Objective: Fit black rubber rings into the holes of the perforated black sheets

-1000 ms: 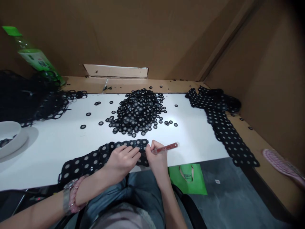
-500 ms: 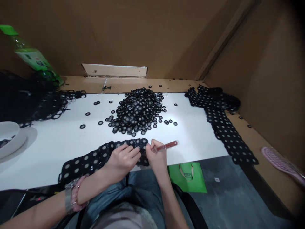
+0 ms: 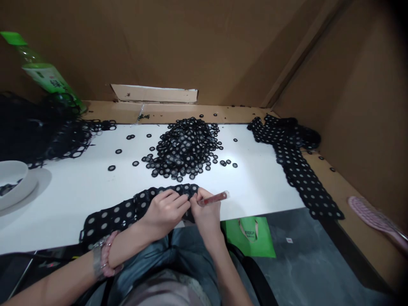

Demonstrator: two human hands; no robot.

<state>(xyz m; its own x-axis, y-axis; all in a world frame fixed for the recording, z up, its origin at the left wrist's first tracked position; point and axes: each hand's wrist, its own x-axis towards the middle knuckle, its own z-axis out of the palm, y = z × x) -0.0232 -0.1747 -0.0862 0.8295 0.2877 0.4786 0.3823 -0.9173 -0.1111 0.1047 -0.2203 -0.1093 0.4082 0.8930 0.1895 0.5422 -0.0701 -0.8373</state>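
Observation:
A black strip with rows of grey round dots (image 3: pixel 110 216) lies along the table's front edge. My left hand (image 3: pixel 168 210) rests on its right part, fingers bent and closed on the strip. Close beside it, my right hand (image 3: pixel 205 212) is closed around a slim tool with a reddish-brown handle (image 3: pixel 214 198). The handle points up and to the right; the tool's working end is hidden by my fingers at the strip's right end. Behind both hands sits a heap of small black rings with grey centres (image 3: pixel 186 148).
To the left are a white bowl (image 3: pixel 30 182), a tangle of black cut-out sheet (image 3: pixel 38 131) and a green bottle (image 3: pixel 47 74). A second dotted strip (image 3: pixel 299 174) hangs over the table's right side near a pink hairbrush (image 3: pixel 366 210). Cardboard walls (image 3: pixel 204 51) surround the table.
My right hand has moved slightly left, closer to my left hand, and the tool's handle with it. My left hand stays on the strip.

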